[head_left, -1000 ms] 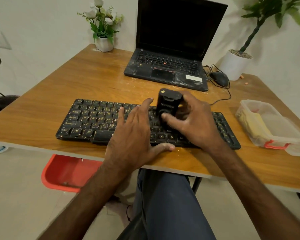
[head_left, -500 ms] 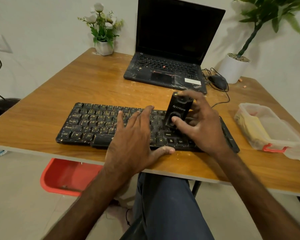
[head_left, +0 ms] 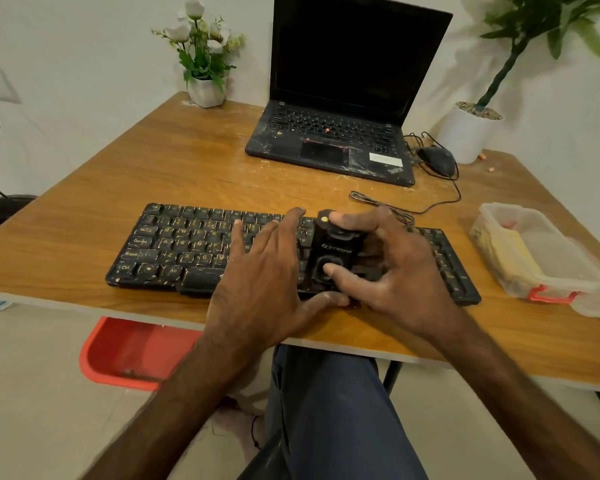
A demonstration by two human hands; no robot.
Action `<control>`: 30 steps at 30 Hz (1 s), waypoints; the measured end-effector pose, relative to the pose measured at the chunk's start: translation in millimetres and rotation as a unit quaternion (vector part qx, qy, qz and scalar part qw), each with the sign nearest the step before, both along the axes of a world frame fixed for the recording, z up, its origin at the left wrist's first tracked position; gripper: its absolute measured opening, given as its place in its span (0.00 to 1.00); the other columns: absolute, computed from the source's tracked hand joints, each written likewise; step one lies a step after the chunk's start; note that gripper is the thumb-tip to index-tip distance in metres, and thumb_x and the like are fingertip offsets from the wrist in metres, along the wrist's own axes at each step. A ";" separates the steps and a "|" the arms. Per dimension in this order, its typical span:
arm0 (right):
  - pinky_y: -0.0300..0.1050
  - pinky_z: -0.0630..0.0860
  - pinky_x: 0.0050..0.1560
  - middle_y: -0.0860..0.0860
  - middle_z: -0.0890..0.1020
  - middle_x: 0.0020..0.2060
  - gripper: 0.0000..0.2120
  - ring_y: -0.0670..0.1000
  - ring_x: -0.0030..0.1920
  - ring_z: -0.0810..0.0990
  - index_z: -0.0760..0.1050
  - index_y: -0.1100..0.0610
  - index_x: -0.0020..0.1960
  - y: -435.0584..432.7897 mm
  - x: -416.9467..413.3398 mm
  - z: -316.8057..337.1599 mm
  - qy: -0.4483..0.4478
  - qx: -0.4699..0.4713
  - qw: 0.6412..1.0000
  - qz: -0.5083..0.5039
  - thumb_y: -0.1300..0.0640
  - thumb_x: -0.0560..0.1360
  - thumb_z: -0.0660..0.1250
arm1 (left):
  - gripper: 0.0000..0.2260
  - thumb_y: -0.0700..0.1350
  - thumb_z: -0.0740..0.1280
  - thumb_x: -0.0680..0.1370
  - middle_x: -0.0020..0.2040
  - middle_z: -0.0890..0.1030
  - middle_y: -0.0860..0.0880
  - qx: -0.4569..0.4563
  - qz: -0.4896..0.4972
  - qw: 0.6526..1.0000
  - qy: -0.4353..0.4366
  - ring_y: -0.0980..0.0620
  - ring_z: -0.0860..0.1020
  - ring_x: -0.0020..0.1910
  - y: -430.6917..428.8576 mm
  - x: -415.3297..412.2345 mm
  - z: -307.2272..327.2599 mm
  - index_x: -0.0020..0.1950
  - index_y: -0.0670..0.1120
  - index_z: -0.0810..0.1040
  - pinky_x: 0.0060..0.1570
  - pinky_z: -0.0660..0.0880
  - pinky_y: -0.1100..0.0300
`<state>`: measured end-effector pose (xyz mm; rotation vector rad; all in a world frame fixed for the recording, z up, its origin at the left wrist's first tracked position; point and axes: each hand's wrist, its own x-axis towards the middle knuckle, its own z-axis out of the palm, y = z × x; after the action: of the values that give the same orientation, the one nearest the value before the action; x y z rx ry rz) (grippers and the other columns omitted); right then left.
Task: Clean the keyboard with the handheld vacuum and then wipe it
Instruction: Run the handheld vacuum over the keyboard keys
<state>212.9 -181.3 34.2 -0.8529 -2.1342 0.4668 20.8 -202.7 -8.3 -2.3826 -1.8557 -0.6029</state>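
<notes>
Vacuuming is underway: the right hand (head_left: 399, 271) is clamping the handheld vacuum (head_left: 333, 252) between thumb and fingers (head_left: 347, 220), its lower end resting on the keyboard (head_left: 174, 244) right of centre. Compared with a second ago, the vacuum is now leaning further back, its top tipped away from the person, and it is sitting slightly nearer the front rows. That is suggesting a pass working along the right-hand keys, with the left half probably not yet covered. The left hand (head_left: 267, 271) is lying flat on the middle keys, fingers spread apart, steadying the keyboard on the tabletop (head_left: 118, 178). A plastic container (head_left: 548, 261) holding something yellow, perhaps the cloth, is waiting to the right, so wiping is looking some way off.
</notes>
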 end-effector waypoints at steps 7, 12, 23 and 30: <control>0.37 0.82 0.45 0.49 0.78 0.60 0.25 0.47 0.56 0.81 0.69 0.50 0.65 26.7 20.5 4.8 0.000 0.015 0.995 -0.103 0.57 0.72 0.75 | 0.51 0.82 0.47 0.68 0.78 0.66 0.46 0.001 0.003 1.000 -0.011 0.49 0.66 0.76 -0.3 1.2 2.5 0.78 0.46 0.45 0.75 0.55 0.34; 0.39 0.82 0.44 0.45 0.78 0.58 0.27 0.45 0.53 0.82 0.67 0.48 0.67 15.7 26.7 0.3 0.016 -0.014 0.995 -0.099 0.55 0.73 0.75 | 0.50 0.81 0.48 0.70 0.76 0.67 0.45 0.009 0.000 1.000 -0.006 0.47 0.68 0.74 -1.1 0.7 2.4 0.78 0.45 0.48 0.74 0.57 0.33; 0.39 0.82 0.39 0.49 0.81 0.55 0.30 0.45 0.46 0.82 0.61 0.44 0.72 20.7 19.7 6.3 -0.074 0.017 0.985 -0.157 0.50 0.75 0.72 | 0.49 0.80 0.49 0.71 0.77 0.66 0.45 0.006 0.002 1.000 0.004 0.47 0.67 0.75 -0.6 1.1 3.2 0.78 0.45 0.48 0.75 0.56 0.33; 0.37 0.82 0.40 0.44 0.77 0.57 0.29 0.46 0.50 0.82 0.62 0.44 0.71 11.3 5.7 0.3 -0.051 0.014 0.997 -0.061 0.49 0.74 0.71 | 0.50 0.80 0.48 0.72 0.77 0.66 0.45 0.001 -0.001 1.000 0.011 0.47 0.67 0.75 -0.4 0.3 2.2 0.79 0.42 0.53 0.74 0.57 0.33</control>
<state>218.6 -170.0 34.5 -1.0038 -2.1608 0.3351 21.1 -203.1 -6.1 -2.3800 -1.8447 -0.5767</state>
